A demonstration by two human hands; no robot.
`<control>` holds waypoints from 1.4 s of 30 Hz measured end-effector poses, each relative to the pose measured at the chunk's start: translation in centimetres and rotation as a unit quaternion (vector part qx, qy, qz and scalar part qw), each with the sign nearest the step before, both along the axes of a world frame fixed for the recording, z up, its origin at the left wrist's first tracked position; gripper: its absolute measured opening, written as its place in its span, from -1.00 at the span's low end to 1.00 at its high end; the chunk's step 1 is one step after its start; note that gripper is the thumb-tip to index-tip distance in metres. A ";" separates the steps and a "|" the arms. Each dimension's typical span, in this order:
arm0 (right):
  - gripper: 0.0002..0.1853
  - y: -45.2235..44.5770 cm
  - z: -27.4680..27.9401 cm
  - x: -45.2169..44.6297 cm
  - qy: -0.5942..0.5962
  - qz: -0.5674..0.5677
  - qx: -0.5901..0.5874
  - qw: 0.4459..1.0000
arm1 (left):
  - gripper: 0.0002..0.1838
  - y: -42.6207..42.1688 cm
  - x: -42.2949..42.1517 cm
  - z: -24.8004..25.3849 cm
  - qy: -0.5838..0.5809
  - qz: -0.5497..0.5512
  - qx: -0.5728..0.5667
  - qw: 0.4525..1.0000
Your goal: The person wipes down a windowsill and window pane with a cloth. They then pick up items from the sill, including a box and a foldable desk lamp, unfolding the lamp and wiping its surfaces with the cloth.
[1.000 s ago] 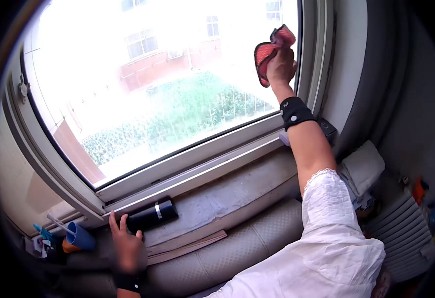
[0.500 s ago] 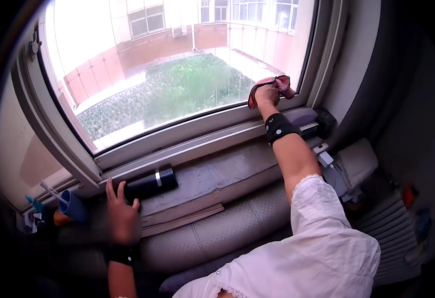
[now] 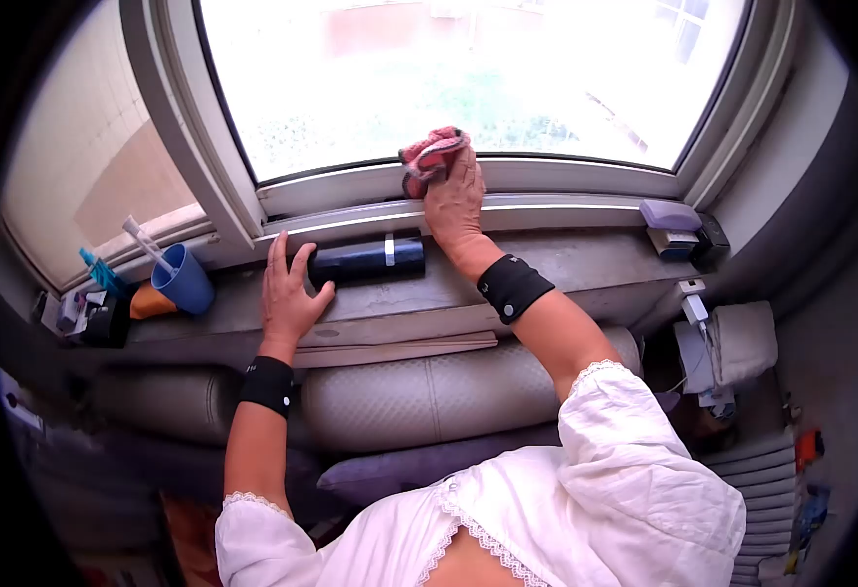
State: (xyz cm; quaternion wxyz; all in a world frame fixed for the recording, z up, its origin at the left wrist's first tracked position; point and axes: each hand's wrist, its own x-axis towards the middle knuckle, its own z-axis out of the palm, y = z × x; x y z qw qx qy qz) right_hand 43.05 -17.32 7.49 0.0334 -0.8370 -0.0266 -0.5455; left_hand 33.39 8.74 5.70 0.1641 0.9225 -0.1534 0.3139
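My right hand (image 3: 455, 203) is closed on a crumpled pink cloth (image 3: 433, 157) with dark edging. The cloth lies against the lower rail of the window frame (image 3: 566, 178), where the rail meets the glass. Lower and to the left, my left hand (image 3: 290, 301) has its fingers spread at the window sill (image 3: 536, 256). A dark blue cylinder (image 3: 365, 262) with a silver band, like a thermos flask, lies on its side on the sill. Its left end is between the thumb and forefinger of my left hand; whether they touch it I cannot tell.
A blue cup (image 3: 183, 281) with a toothbrush stands left on the sill, beside an orange item (image 3: 152, 300). At the right end are a purple soap box (image 3: 670, 215) and small boxes. Below runs a padded sofa back (image 3: 390, 399). A white charger (image 3: 693, 305) hangs right.
My right hand has moved the cloth leftward along the window's lower edge, away from the right corner. My left hand stays beside the dark cylinder. The camera view has shifted.
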 end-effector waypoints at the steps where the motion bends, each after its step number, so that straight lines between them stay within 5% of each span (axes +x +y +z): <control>1: -0.59 -1.9 0.8 -0.6 0.023 0.034 -0.021 0.999 | -0.37 -0.5 0.2 0.0 0.002 -0.013 -0.002 1.000; 3: -0.67 -7.1 2.9 -1.7 0.066 0.088 -0.062 0.992 | -0.39 -0.7 0.4 0.1 0.001 -0.022 0.002 1.000; 6: -0.82 -13.6 6.1 -1.4 0.105 -0.054 0.091 0.989 | -0.40 -0.7 0.5 -0.1 -0.011 -0.021 0.007 1.000; 9: -0.87 -21.8 11.4 -2.2 -0.023 -0.035 0.198 0.979 | -0.40 -0.9 0.4 0.0 -0.011 -0.025 0.006 1.000; 14: -0.75 -36.4 15.7 -2.7 -0.124 -0.127 0.299 0.938 | -0.38 -1.1 0.8 0.0 0.005 -0.016 0.012 1.000; 17: -0.61 -45.8 13.6 1.1 -0.068 -0.176 0.392 0.901 | -0.37 -1.0 0.5 0.3 0.013 -0.016 0.005 1.000; 18: -0.65 -45.7 13.8 1.0 -0.009 -0.136 0.490 0.861 | -0.37 -1.4 0.2 0.7 0.015 -0.014 -0.002 1.000; 21: -0.63 -52.8 10.9 6.6 -0.124 0.168 0.647 0.734 | -0.38 -0.9 0.3 0.7 0.011 -0.017 0.008 1.000; 42: -0.66 -51.0 7.3 9.6 -0.105 -0.006 0.510 0.854 | -0.37 -0.7 0.7 0.5 0.018 -0.005 0.013 1.000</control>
